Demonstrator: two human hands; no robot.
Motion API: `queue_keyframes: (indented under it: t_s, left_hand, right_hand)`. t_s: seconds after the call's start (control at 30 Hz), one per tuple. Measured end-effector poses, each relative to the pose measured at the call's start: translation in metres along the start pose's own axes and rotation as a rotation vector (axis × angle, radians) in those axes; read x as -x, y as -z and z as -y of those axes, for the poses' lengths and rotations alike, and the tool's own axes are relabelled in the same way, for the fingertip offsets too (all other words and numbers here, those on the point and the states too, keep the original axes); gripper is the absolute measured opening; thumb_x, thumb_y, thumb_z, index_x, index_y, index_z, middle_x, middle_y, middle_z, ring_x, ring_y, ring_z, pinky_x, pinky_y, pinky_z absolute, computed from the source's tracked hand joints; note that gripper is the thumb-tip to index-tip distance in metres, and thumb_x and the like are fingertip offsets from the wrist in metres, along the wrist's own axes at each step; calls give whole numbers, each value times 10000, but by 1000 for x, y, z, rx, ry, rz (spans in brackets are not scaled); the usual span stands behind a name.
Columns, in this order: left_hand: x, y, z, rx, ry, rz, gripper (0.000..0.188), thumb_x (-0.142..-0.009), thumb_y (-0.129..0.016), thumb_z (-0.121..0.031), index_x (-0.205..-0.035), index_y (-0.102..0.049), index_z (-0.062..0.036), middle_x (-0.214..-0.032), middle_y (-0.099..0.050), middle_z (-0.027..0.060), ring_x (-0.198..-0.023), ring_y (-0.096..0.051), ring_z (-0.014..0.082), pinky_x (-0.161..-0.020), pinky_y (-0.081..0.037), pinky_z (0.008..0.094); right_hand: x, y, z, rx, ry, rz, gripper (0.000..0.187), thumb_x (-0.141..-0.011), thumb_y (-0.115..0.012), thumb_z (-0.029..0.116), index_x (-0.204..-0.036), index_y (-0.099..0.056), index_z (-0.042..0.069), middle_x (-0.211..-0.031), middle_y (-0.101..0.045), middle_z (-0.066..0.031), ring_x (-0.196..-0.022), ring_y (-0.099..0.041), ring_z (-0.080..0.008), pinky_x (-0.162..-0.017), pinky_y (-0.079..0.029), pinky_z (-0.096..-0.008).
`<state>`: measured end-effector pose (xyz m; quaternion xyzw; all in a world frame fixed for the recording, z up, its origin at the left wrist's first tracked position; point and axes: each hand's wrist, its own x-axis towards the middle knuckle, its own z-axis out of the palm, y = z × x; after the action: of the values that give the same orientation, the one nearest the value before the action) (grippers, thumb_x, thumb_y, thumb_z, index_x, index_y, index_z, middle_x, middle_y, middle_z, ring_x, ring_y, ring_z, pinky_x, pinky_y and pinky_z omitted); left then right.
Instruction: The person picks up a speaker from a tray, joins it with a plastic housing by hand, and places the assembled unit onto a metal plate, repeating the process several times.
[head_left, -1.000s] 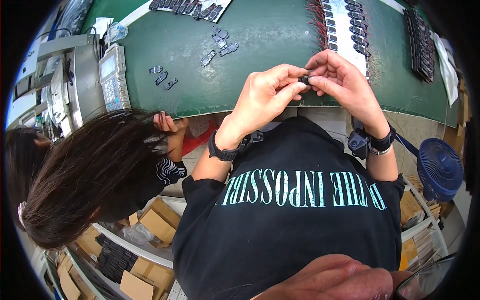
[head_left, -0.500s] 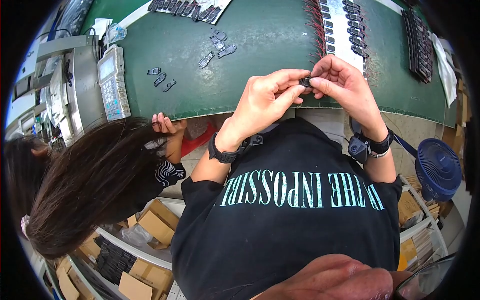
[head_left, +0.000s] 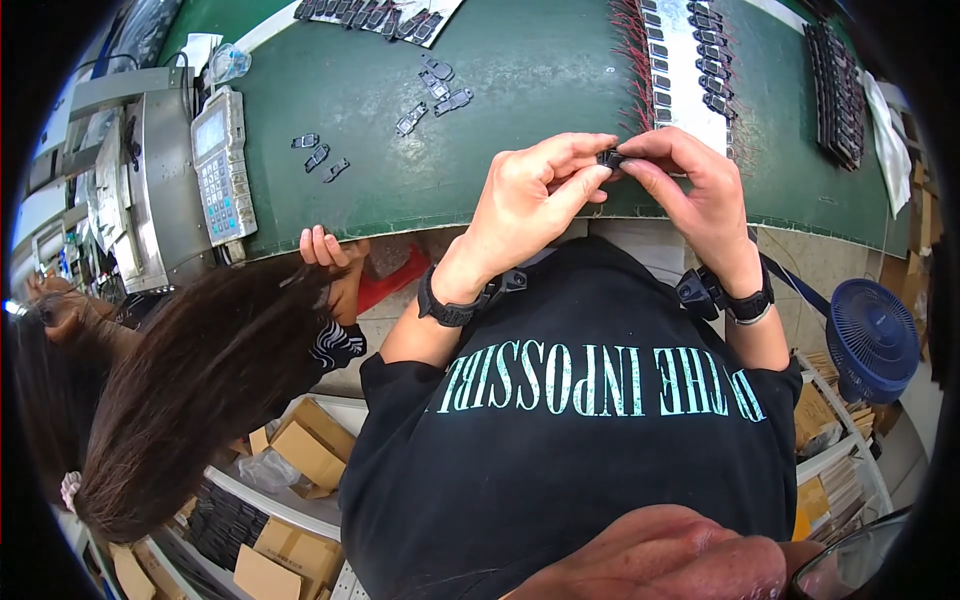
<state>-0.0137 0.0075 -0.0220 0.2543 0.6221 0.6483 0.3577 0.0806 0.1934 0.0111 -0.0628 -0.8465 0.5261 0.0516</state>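
A small black plastic part is pinched between the fingertips of my left hand, just above the near edge of the green table. My right hand meets it from the other side, thumb and forefinger closed on its right end. The fingers cover much of the part, so its exact kind does not show. Beyond my right hand, a row of small black rectangular pieces with red wires lies on a white strip. Another row of black parts runs alongside it.
Loose black parts are scattered on the green table, with several more at its far edge. A grey keypad device stands at the left. Dark stacked strips lie at right. A co-worker's hand touches the table edge. A blue fan is right.
My right hand has shifted slightly, its curled fingers now straighter in a pinch at the part. My left hand has barely moved. The co-worker beside me has leaned a little.
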Motion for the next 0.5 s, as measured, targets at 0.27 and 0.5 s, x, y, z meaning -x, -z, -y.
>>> queue_keyframes:
  t_s: [0.27,0.5]
  left_hand:
    - [-1,-4,-4,-85,-16,-29,306,-954,-633,-12,-1257,-621,34,-1022,-734,97,-914,-712,142,-792,-600,252]
    - [3,-8,-4,-110,-69,-55,299,-928,-644,-19,-1227,-644,-1,-930,-754,109,-797,-731,137,-707,-587,259]
  right_hand:
    - [2,-4,-5,-224,-147,-23,128,-927,-660,2,-1052,-669,-21,-971,-676,-41,-858,-662,-103,-789,-533,-236]
    - [4,0,-9,-542,-315,43,127,-943,-660,43,-1054,-646,-16,-955,-654,-32,-807,-636,-95,-756,-520,-225]
